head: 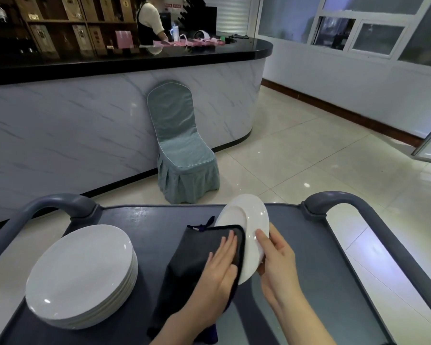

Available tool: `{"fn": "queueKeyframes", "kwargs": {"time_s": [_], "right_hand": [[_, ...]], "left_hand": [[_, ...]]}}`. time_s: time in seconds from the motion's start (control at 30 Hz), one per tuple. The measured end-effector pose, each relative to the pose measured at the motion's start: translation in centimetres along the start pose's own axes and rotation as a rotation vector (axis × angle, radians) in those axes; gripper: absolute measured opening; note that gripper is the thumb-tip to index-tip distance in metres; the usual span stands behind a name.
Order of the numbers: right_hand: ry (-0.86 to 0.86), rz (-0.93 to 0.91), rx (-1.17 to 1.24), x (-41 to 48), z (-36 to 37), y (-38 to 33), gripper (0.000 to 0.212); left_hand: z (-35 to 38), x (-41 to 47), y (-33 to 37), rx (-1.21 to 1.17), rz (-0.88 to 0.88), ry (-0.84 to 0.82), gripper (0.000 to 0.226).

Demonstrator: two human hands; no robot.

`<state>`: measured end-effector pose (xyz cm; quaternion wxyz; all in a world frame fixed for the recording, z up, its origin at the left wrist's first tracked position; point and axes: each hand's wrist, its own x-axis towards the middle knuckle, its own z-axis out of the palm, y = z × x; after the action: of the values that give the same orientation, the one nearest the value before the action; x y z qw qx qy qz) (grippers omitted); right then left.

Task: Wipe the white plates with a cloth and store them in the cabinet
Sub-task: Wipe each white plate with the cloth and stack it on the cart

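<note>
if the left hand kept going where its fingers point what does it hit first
Flat on the dark cloth, the left hand would likely slide past its edge onto the tilted white plate the right hand holds.

Grey cart (309, 257); covered chair (182, 145) against marble-fronted counter (72, 115); person (149, 21) behind it.

plate stack (81, 275) left of cloth (197, 265), on cart (144, 215)

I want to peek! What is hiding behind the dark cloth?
The left hand presses the dark cloth against a tilted white plate, which the right hand holds by its edge. The plate's left part is covered and cannot be seen.
</note>
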<state>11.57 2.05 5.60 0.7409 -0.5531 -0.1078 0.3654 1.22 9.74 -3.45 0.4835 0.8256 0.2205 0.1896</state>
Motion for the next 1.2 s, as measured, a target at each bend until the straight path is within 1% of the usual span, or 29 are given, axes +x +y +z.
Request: {"fn": "queueKeyframes", "kwargs": {"time_s": [0.1,0.17,0.23,0.3,0.37,0.5,0.6,0.67,0.7,0.73,0.8,0.87,0.9,0.93,0.97,1.0,1.07,1.1,1.13,1.17,1.2], "right_hand": [[-0.007,0.031,0.0,-0.5,-0.4,0.7,0.028],[-0.02,0.042,0.0,-0.7,-0.6,0.8,0.027],[-0.023,0.029,0.002,-0.6,-0.6,0.6,0.027],[-0.022,0.003,0.006,-0.3,-0.6,-0.1,0.027],[-0.003,-0.021,0.013,-0.1,-0.8,-0.6,0.027],[0.074,-0.04,0.016,-0.3,-2.0,-0.8,0.026],[0.091,-0.058,-0.007,-1.0,-3.4,-0.8,0.03],[0.084,-0.085,-0.02,-1.5,-4.2,-1.1,0.034],[0.089,-0.097,-0.025,-1.6,-4.6,-1.2,0.033],[0.088,-0.107,-0.031,-1.7,-5.0,-1.3,0.031],[0.078,-0.137,-0.067,-1.8,-6.0,-1.6,0.031],[0.062,-0.188,-0.116,-1.8,-7.0,-1.9,0.032],[0.043,-0.227,-0.149,-1.9,-7.3,-2.1,0.033],[0.016,-0.272,-0.202,-1.9,-7.6,-2.2,0.033],[-0.013,-0.315,-0.269,-1.9,-8.0,-2.2,0.034],[-0.053,-0.362,-0.348,-1.9,-8.2,-2.1,0.035],[-0.188,-0.444,-0.521,-2.0,-8.1,-1.9,0.036],[-0.265,-0.484,-0.631,-2.3,-7.9,-1.5,0.04],[-0.3,-0.582,-0.781,-2.6,-7.7,-1.1,0.044],[-0.316,-0.726,-0.918,-2.7,-7.5,-0.6,0.047],[-0.334,-0.876,-1.039,-2.8,-7.4,0.0,0.047]], "left_hand": [[0.3,1.5,0.8,-0.064,0.074,0.008,0.054],[-0.5,2.8,0.6,-0.099,0.007,0.042,0.05],[-1.4,3.4,-0.2,-0.141,-0.124,0.086,0.049],[-1.7,2.8,-0.8,-0.145,-0.153,0.11,0.047],[-1.0,1.4,-0.4,-0.127,-0.111,0.077,0.048],[2.0,-0.2,2.4,-0.067,-0.013,-0.042,0.059],[3.1,0.6,3.7,-0.038,0.044,-0.052,0.056],[3.5,1.6,3.3,0.095,0.084,-0.031,0.049],[3.6,2.3,2.8,0.144,0.062,-0.015,0.048],[3.4,2.8,2.5,0.114,-0.029,-0.006,0.047],[2.8,3.5,1.9,0.046,-0.209,-0.046,0.049],[2.5,3.6,1.6,0.083,-0.287,-0.06,0.051],[2.4,3.6,1.8,0.092,-0.316,0.004,0.05],[2.3,3.4,2.6,0.065,-0.35,0.113,0.048],[2.1,3.2,3.6,-0.016,-0.389,0.224,0.043],[1.8,3.0,4.8,-0.177,-0.419,0.3,0.036],[1.3,2.7,6.9,-0.569,-0.444,0.328,0.027],[0.8,2.4,7.7,-0.723,-0.426,0.312,0.03],[0.4,2.0,8.4,-0.784,-0.403,0.308,0.037],[0.1,1.5,8.7,-0.785,-0.393,0.33,0.043],[-0.1,0.9,9.0,-0.761,-0.398,0.377,0.045]]}}
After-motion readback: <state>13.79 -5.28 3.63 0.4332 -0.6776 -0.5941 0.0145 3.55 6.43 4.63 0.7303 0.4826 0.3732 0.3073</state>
